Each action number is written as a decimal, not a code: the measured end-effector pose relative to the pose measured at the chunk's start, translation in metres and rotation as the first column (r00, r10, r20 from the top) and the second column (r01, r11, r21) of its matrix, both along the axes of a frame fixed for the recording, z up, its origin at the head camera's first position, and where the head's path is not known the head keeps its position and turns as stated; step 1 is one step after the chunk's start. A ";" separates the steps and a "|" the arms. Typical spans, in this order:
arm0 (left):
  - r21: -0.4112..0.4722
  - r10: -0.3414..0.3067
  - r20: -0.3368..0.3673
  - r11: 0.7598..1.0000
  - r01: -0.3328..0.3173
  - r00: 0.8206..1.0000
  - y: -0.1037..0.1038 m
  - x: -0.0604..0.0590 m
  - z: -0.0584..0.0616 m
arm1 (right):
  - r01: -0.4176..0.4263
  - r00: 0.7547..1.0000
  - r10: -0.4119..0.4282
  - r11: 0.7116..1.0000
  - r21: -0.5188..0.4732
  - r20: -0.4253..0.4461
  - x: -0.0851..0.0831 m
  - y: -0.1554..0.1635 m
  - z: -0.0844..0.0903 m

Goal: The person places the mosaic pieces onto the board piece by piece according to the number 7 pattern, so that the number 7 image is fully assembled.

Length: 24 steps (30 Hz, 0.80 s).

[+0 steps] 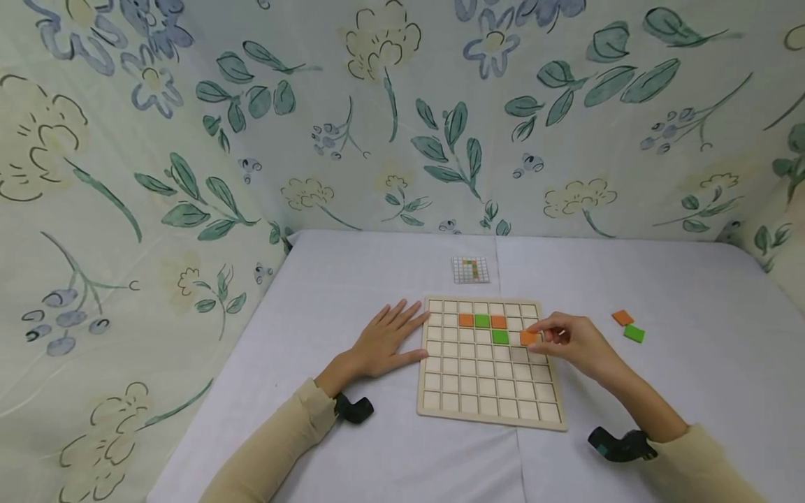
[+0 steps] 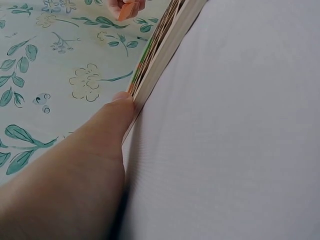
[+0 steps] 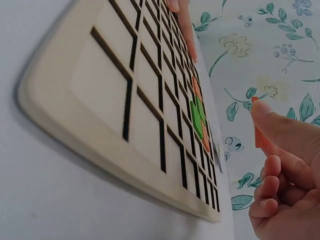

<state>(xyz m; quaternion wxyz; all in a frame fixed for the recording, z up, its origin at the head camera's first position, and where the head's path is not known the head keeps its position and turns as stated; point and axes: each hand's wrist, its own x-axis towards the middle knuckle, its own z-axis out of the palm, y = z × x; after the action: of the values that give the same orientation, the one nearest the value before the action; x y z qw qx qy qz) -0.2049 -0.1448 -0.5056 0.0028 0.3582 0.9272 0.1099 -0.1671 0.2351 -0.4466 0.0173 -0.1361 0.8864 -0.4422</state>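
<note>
Item: orange tile | you are pinching it in your right hand, hovering over the grid board, just right of the green tile | left hand lying flat, released, bracing the board's left edge.

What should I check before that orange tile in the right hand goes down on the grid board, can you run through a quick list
1. Orange tile pinched in the right hand: ok.
2. Left hand flat on the table against the grid board edge, steadying it: ok.
3. Cell right of the lower green tile free: cannot tell, the held tile hides it.
4. Pattern card in view behind the board: ok, though too small to read.
5. Spare tiles, one orange and one green, on the table to the right: ok.
</note>
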 end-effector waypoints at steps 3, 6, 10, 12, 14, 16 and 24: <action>0.001 -0.004 0.000 1.000 0.004 1.000 0.000 0.001 0.001 | 0.006 1.000 -0.006 1.000 0.003 0.010 0.001 -0.007 -0.002; 0.004 -0.003 0.001 1.000 0.003 1.000 -0.001 0.001 0.001 | 0.016 0.999 -0.016 1.000 -0.002 0.032 0.002 -0.014 -0.004; 0.004 -0.005 -0.006 1.000 0.005 1.000 -0.001 0.001 0.002 | 0.013 0.997 -0.012 1.000 -0.024 0.075 0.003 -0.021 -0.009; 0.005 -0.008 -0.010 1.000 0.008 1.000 -0.001 0.001 0.001 | 0.011 0.996 -0.008 0.999 -0.037 0.093 0.003 -0.024 -0.011; 0.007 -0.010 -0.013 1.000 0.010 1.000 -0.001 0.000 0.000 | 0.011 0.994 -0.006 0.999 -0.046 0.105 0.004 -0.027 -0.013; 0.008 -0.012 -0.013 1.000 0.012 1.000 -0.001 0.000 0.000 | 0.013 0.993 -0.006 0.998 -0.057 0.115 0.005 -0.029 -0.015; 0.006 -0.003 -0.005 1.000 0.003 1.000 0.000 0.000 0.000 | -0.017 0.993 0.024 0.998 -0.068 0.112 0.006 -0.034 -0.020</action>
<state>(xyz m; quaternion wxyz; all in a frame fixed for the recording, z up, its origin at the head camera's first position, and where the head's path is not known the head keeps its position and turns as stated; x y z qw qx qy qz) -0.2047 -0.1451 -0.5056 -0.0005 0.3599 0.9263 0.1116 -0.1611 0.2009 -0.4661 0.0671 -0.1205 0.8672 -0.4785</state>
